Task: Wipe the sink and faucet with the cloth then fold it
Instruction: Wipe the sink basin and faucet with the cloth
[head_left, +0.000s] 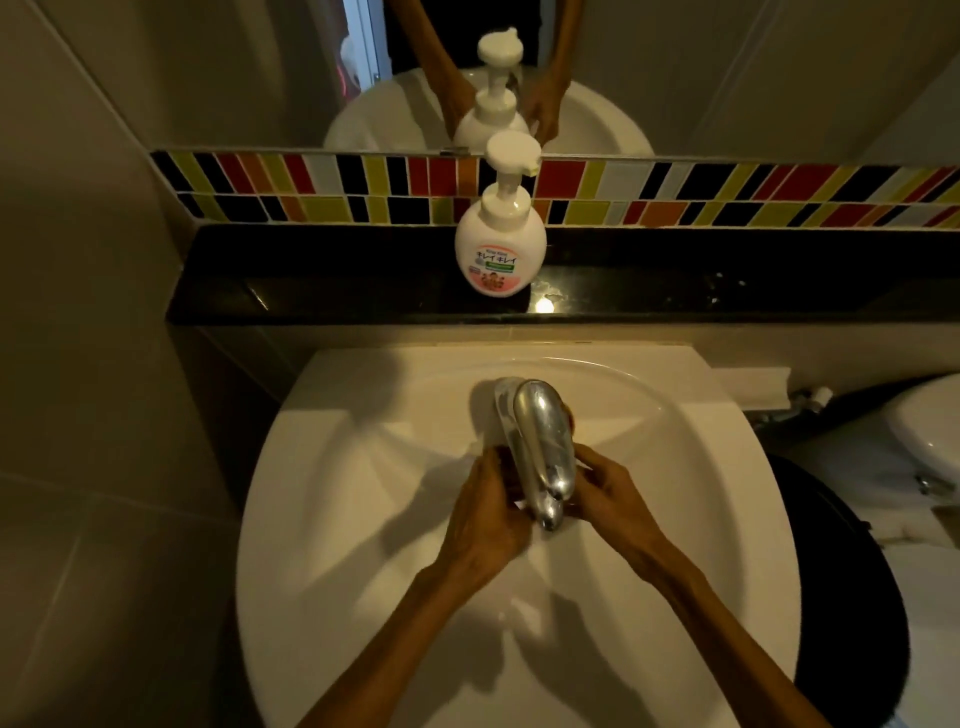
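A chrome faucet stands at the back of the white sink and reaches out over the basin. My left hand and my right hand close in on the spout from either side. A white cloth shows at the left of the faucet, and a small edge of it peeks out under the spout tip between my hands. Most of the cloth is hidden behind the faucet and my fingers. Both hands appear to hold the cloth around the spout.
A white pump soap bottle stands on the black ledge behind the sink, below a strip of coloured tiles and a mirror. A toilet sits at the right. A wall runs close along the left.
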